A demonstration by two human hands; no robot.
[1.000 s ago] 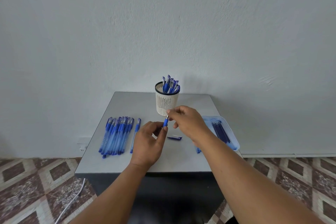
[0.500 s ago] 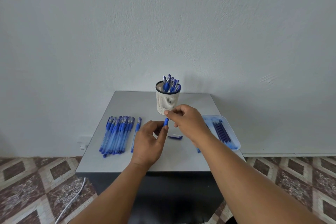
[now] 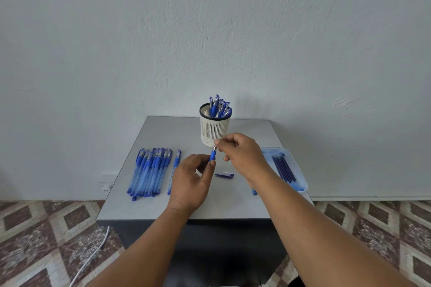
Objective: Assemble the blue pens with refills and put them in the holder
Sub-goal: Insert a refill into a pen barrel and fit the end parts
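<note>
From the head camera, the left hand [image 3: 190, 182] curls its fingers around the lower part of a blue plastic pen barrel [image 3: 212, 155], holding it upright over the grey table [image 3: 163, 135]. The right hand [image 3: 242, 154], just above and beside it, pinches the barrel's metal tip between thumb and forefinger. Directly behind the right hand's fingertips stands the white perforated plastic holder [image 3: 214, 130], with finished blue pens sticking out. A loose blue pen cap [image 3: 224, 175] lies on the table between the two wrists. Left of the left hand lies a row of blue pens [image 3: 149, 172]. Right of the right forearm sits a pale blue tray [image 3: 300, 170] holding dark blue refills [image 3: 283, 168].
</note>
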